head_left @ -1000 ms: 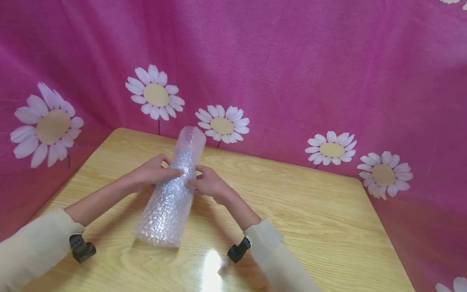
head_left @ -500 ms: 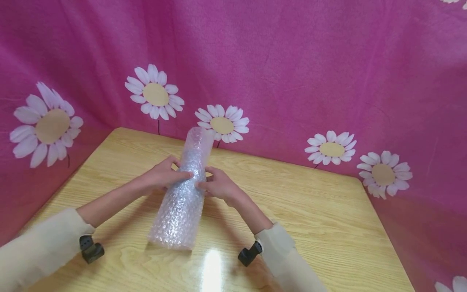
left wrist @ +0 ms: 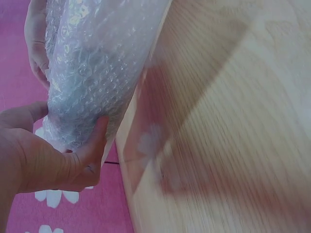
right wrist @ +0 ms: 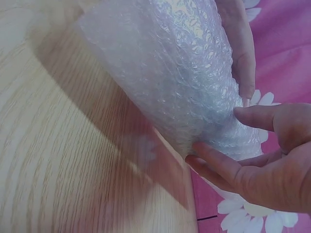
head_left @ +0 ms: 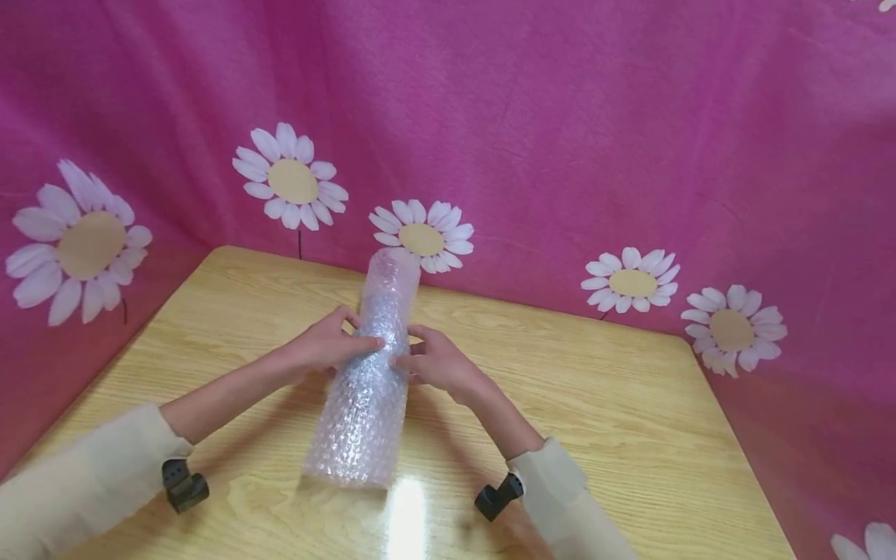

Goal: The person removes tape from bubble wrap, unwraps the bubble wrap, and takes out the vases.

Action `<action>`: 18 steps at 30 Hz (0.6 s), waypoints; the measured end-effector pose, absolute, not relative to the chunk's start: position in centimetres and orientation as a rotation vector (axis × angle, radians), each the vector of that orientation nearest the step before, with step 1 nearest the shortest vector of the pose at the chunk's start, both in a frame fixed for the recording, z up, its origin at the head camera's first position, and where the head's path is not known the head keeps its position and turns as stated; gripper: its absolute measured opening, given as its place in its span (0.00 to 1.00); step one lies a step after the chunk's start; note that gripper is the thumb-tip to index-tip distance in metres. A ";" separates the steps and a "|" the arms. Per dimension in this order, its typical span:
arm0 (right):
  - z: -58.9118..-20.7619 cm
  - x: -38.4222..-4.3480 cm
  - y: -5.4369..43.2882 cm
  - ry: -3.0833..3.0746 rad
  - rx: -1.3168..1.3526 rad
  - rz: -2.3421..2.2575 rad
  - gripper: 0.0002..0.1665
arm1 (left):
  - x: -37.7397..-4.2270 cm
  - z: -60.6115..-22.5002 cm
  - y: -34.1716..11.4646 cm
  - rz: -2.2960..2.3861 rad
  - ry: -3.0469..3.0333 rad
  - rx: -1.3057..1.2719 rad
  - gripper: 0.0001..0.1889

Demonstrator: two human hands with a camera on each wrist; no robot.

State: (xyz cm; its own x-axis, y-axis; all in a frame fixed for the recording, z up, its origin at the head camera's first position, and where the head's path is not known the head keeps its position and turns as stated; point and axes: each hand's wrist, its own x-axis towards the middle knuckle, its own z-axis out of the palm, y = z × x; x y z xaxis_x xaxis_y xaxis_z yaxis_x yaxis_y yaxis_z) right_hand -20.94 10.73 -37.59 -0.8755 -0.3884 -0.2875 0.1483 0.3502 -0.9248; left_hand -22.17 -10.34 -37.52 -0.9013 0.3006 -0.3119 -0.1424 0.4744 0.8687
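A long roll of clear bubble wrap [head_left: 360,424] slants from the near middle of the table toward its back edge. Something greyish shows faintly through its middle layers. My left hand [head_left: 332,342] grips it from the left, thumb on top and fingers round the side. From the right, my right hand [head_left: 441,362] holds it at about the same height, its thumb on top too. In the left wrist view the bubble wrap [left wrist: 92,73] sits between thumb and fingers of the left hand [left wrist: 53,155]. The right wrist view has the right hand [right wrist: 272,165] curled round its lower side.
The wooden table [head_left: 560,404] extends well to the right of the roll. A pink cloth [head_left: 525,140] with printed daisies hangs behind and along both sides. Each sleeve has a small black camera [head_left: 499,496] strapped near the wrist.
Both hands have carried the bubble wrap roll to the right and slightly nearer the person, keeping their hold on it. The roll stands a little straighter in the head view.
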 end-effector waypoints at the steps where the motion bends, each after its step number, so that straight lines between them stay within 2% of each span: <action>1: -37.6 -20.9 10.9 2.156 -0.213 -1.548 0.35 | -22.1 -37.5 -10.2 1.420 2.295 0.133 0.30; 18: -37.9 -20.0 13.7 2.169 -0.204 -1.560 0.35 | -21.6 -38.4 -7.7 1.515 2.198 0.123 0.26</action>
State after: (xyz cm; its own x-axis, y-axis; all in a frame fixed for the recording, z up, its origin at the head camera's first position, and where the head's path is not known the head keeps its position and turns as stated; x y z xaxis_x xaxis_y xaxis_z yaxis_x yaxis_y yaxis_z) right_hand -19.98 13.75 -37.92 -0.8842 -0.3762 -0.2769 0.1430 0.3465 -0.9271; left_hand -21.57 -7.73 -38.39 -0.8880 0.3281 -0.3222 -0.1843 0.3880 0.9030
